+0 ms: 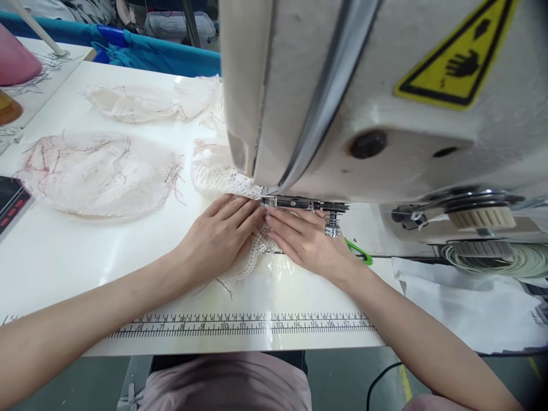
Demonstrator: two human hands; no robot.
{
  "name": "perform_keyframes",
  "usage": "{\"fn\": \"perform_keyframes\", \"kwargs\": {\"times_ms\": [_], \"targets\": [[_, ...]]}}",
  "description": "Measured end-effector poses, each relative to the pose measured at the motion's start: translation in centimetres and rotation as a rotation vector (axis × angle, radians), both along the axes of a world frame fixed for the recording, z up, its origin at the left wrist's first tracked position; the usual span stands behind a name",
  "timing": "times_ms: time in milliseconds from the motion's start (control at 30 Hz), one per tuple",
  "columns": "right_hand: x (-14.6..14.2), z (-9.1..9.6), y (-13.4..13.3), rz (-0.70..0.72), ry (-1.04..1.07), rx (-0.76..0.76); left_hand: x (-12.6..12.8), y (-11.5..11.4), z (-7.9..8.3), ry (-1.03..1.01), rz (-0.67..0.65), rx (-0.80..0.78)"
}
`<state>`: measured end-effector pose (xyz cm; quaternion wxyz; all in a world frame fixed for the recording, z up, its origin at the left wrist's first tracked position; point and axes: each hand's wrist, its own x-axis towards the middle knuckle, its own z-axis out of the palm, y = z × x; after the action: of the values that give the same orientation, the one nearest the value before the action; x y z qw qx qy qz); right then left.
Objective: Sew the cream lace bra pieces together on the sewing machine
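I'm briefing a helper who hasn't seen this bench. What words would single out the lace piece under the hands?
Find the big white sewing machine on the table. Below its needle end, the left hand and right hand lie flat on a small lace piece with a scalloped edge. Unlike the larger round lace pieces farther left, it alone is touched.

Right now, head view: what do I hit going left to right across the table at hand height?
black control panel → lace cup pieces → left hand → right hand → green-handled tool → white cloth. The lace trim under both hands is left out because it overlaps.
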<state>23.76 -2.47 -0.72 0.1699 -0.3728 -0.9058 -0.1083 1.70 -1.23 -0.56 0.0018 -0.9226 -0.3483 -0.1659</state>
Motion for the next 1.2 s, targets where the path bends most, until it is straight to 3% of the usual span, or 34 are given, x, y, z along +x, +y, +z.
{"fn": "perform_keyframes", "kwargs": {"times_ms": [367, 533, 667, 733, 800, 900, 1000, 1100, 1200], "targets": [[0.0, 0.1, -0.2, -0.030, -0.002, 0.023, -0.2, 0.0, -0.2, 0.062, 0.005, 0.015], [0.1, 1.0, -0.3, 0.073, 0.036, 0.080, -0.4, -0.3, 1.4, 0.092, -0.009, 0.126], [0.4, 1.4, -0.4, 0.109, 0.044, 0.060, -1.7, -1.7, 3.4, 0.092, -0.215, 0.201], [0.5, 1.3, -0.4, 0.119, 0.051, 0.066, -2.7, -2.9, 3.6, 0.124, -0.361, 0.222], [0.6, 1.2, -0.3, 0.127, 0.055, 0.070, -3.6, -4.3, 3.1, 0.176, -0.417, 0.255], [0.6, 1.1, -0.3, 0.143, 0.057, 0.045, -4.3, -5.9, 2.2, 0.152, -0.370, 0.267], [0.6, 1.1, -0.3, 0.151, 0.050, -0.038, -4.2, -6.0, 2.6, 0.022, -0.179, 0.140], [0.4, 1.2, -0.1, 0.121, 0.050, -0.110, -3.6, -4.7, 4.3, -0.023, -0.031, 0.062], [0.2, 1.5, 0.6, 0.107, 0.078, -0.195, -2.7, -2.6, 5.4, 0.060, -0.074, 0.077]]}}
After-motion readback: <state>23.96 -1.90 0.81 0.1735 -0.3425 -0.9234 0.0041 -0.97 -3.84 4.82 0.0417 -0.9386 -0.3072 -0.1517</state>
